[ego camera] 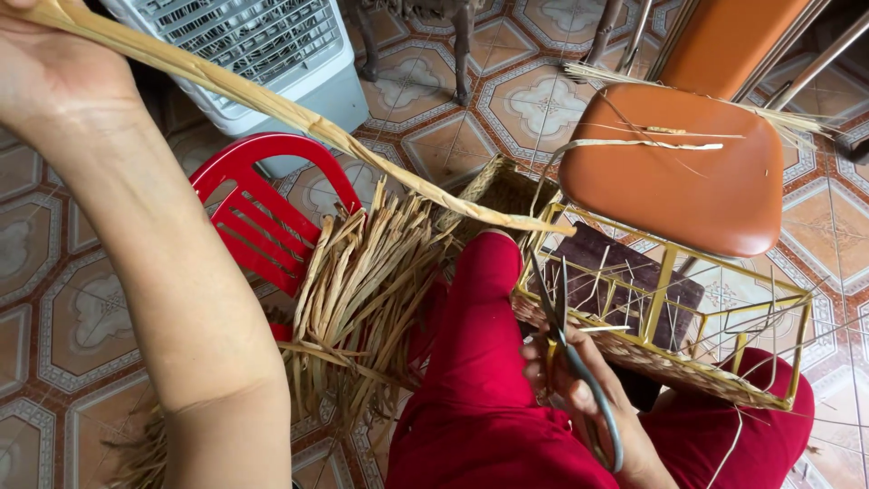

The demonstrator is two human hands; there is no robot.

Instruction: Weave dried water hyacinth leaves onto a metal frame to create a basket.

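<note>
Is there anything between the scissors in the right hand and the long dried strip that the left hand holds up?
Nothing visible. The scissors in the right hand point up toward the strip, which the left hand holds. Only open air lies between them, beside the yellow wire frame.

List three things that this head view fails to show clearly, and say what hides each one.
1. Left hand: its fingers are cut off by the top edge, so its grip on the dried strand is unseen.
2. Right hand: its fingers are partly hidden behind the scissors.
3. Woven base of the yellow wire frame: its far side is hidden by the frame and the orange chair.
</note>
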